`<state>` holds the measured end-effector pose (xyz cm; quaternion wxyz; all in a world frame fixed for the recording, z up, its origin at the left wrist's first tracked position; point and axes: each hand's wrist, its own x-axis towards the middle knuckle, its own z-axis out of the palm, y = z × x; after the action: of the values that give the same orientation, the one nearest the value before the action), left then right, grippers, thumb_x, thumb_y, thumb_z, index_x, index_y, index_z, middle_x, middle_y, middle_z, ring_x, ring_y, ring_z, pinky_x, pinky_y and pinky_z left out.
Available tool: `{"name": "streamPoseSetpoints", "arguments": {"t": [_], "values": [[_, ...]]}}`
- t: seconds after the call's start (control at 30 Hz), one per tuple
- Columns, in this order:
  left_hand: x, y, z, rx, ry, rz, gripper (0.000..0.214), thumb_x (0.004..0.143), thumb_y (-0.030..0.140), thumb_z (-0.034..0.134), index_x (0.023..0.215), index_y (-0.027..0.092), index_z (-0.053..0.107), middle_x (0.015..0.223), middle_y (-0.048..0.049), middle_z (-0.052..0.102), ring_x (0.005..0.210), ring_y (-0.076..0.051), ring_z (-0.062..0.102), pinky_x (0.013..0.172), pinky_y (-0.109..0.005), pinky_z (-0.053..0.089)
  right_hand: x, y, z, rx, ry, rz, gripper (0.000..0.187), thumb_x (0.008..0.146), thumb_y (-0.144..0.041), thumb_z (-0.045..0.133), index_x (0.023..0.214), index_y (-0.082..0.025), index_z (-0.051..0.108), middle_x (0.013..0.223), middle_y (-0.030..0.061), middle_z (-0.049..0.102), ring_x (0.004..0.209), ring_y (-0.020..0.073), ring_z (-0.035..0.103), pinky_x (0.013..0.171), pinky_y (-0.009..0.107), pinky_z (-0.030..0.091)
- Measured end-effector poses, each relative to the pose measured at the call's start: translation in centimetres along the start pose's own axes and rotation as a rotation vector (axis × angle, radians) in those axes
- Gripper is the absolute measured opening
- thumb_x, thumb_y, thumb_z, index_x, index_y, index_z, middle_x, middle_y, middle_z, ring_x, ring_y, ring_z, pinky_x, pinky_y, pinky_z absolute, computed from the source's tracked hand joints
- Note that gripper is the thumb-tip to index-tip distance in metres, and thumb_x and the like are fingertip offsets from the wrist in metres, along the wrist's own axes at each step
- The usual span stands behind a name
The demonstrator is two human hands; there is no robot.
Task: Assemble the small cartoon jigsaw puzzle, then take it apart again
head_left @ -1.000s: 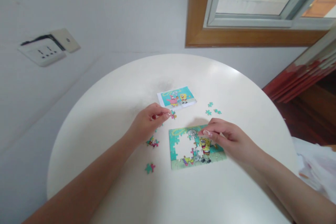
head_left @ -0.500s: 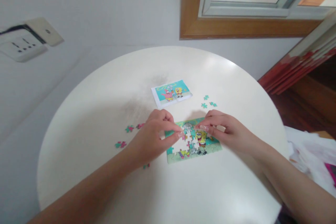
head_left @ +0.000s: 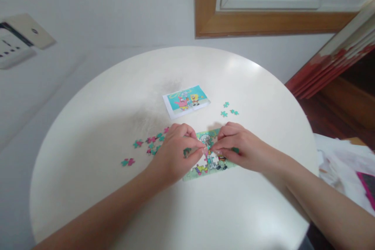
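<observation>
Left hand (head_left: 175, 152) pinches a small pink jigsaw piece (head_left: 206, 151) over the half-built cartoon puzzle (head_left: 205, 167) on the round white counter (head_left: 117, 97) — right hand (head_left: 238, 148) curls beside, grip unclear — best lowered flat, tabs aligned.

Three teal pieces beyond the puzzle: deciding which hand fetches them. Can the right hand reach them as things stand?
Probably yes: the three teal pieces lie loose on bare table just beyond the right hand, nothing between, though it is busy at the puzzle.

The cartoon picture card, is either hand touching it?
No, the picture card lies beyond the puzzle, apart from the left hand and right hand.
</observation>
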<state>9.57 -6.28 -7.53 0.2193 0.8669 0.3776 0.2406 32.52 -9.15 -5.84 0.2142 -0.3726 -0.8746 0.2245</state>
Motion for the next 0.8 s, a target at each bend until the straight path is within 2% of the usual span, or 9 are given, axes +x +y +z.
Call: {"name": "streamPoseSetpoints", "arguments": {"t": [0.2, 0.43, 0.8], "values": [[0.03, -0.11, 0.09, 0.030, -0.011, -0.012, 0.012, 0.082, 0.024, 0.065, 0.081, 0.027, 0.076, 0.090, -0.0033, 0.057, 0.093, -0.021, 0.050, 0.085, -0.038, 0.039, -0.21, -0.04, -0.23, -0.045, 0.012, 0.059, 0.019, 0.088, -0.018, 0.058, 0.098, -0.021, 0.073, 0.087, 0.0057, 0.064, 0.085, 0.0184, 0.052, 0.078, 0.033, 0.039], [0.09, 0.03, -0.06, 0.074, -0.050, -0.009, 0.013, 0.083, 0.025, 0.064, 0.081, 0.028, 0.077, 0.091, -0.0034, 0.057, 0.092, -0.020, 0.049, 0.085, -0.038, 0.039, -0.08, -0.24, -0.12, -0.028, 0.018, 0.056, 0.016, 0.085, -0.014, 0.060, 0.092, -0.020, 0.073, 0.086, 0.0047, 0.064, 0.084, 0.0183, 0.052, 0.079, 0.033, 0.039], [0.18, 0.44, -0.60, 0.098, -0.075, -0.008, 0.013, 0.082, 0.026, 0.064, 0.082, 0.028, 0.077, 0.093, -0.0048, 0.055, 0.095, -0.023, 0.048, 0.088, -0.042, 0.039, -0.04, -0.29, 0.16, -0.012, -0.008, 0.049, 0.023, 0.084, -0.013, 0.060, 0.097, -0.025, 0.074, 0.087, 0.0039, 0.063, 0.087, 0.0183, 0.053, 0.081, 0.033, 0.037]]}}
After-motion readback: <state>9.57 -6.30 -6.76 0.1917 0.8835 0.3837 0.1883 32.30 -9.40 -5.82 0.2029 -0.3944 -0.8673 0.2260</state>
